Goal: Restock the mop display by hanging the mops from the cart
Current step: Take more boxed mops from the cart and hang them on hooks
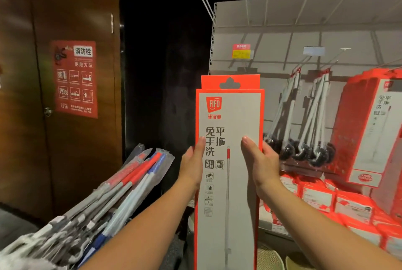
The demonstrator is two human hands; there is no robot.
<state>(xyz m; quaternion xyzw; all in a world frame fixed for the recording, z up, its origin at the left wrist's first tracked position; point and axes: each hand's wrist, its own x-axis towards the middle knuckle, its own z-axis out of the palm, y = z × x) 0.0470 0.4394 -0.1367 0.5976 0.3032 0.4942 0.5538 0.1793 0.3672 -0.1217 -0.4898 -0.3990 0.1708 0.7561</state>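
A tall red-and-white boxed mop (230, 182) stands upright in the middle of the view, its hang tab with a cut-out hole at the top. My left hand (193, 160) grips its left edge and my right hand (260, 160) grips its right edge, thumbs on the front. The box top sits just below a display hook with a yellow price tag (241, 52) on the grey back panel. Wrapped mops (104, 200) with red, blue and white handles lie piled in the cart at the lower left.
Several hanging brushes with white handles (302, 117) and more boxed mops (367, 128) fill the hooks to the right. Small red boxes (326, 200) line the shelf below. Empty hooks (304, 1) hang above. A brown door with a red notice (75, 79) stands left.
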